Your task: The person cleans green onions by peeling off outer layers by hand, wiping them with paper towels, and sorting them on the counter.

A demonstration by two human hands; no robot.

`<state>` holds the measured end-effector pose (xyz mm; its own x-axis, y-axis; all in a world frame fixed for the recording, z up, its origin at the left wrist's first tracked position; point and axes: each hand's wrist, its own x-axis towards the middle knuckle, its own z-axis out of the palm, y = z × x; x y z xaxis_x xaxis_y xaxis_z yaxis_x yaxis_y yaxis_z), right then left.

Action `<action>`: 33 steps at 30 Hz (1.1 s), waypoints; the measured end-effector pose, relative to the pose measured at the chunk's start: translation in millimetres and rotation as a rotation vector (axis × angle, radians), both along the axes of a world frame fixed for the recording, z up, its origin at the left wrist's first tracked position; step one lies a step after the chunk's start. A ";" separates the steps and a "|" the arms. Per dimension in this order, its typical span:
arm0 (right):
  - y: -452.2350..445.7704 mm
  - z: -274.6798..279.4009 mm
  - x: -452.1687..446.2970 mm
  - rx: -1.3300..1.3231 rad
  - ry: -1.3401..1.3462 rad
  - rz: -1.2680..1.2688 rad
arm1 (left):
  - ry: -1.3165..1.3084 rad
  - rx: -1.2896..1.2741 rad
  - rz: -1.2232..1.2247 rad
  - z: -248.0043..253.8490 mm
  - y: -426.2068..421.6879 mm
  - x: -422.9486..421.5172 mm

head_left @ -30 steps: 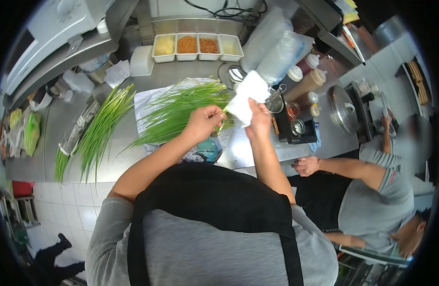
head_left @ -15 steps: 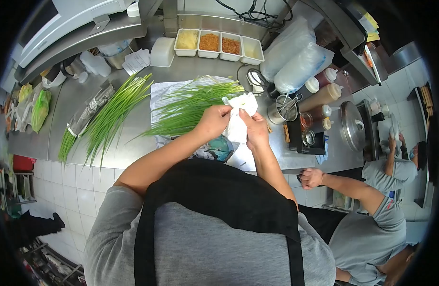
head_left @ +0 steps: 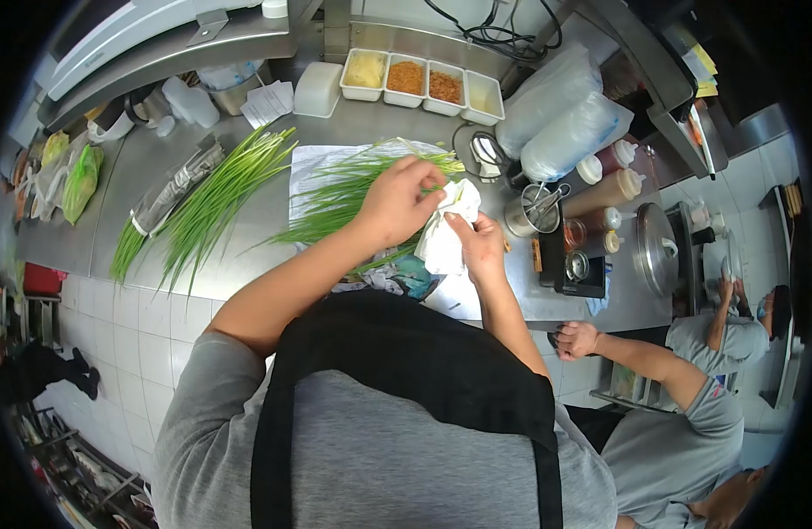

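My right hand (head_left: 478,244) pinches a crumpled white paper towel or cloth (head_left: 441,247), thumb on top, over the front of the counter. Beside it my left hand (head_left: 397,201) has curled fingers above the towel's upper left edge; what they hold, if anything, is too small to make out. Under my left hand and forearm lies a spread of long green chives (head_left: 331,194) on a white cloth (head_left: 302,163). Further left, another bunch of chives (head_left: 221,194) rests on the steel counter next to a partly wrapped bunch (head_left: 178,185).
White tubs (head_left: 364,88) of chopped ingredients line the back. At right stand plastic bags (head_left: 573,132), squeeze bottles (head_left: 600,194), a metal pot (head_left: 529,214) with utensils, a black tray (head_left: 565,278) and a round lid (head_left: 657,249). A co-worker's fist (head_left: 575,339) is at lower right.
My left hand has come off the towel and risen slightly, fingers curling above it. My right hand keeps the towel. The view has shifted slightly.
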<state>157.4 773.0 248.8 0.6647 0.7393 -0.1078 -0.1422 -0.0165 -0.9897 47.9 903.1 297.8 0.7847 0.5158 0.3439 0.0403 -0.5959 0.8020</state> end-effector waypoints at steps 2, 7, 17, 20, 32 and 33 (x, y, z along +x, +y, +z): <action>1.6 10.3 -7.6 -0.085 -0.197 -0.008 | 0.005 -0.164 -0.053 4.9 1.2 6.3; 0.9 9.4 -6.4 -0.113 -0.283 0.045 | -0.034 -0.702 -0.213 -21.7 17.7 20.8; 8.4 20.6 -15.8 0.002 0.022 0.104 | -0.014 -0.782 -0.133 -16.0 13.9 21.2; 9.7 15.7 -19.9 -0.040 -0.034 0.099 | -0.096 -0.562 -0.134 -22.8 28.0 28.3; 10.6 13.9 -19.2 0.007 -0.048 0.101 | -0.132 -0.932 -0.160 -19.8 21.6 11.6; 10.5 12.8 -18.6 0.000 -0.056 0.105 | -0.141 -0.939 -0.163 -20.3 19.6 11.8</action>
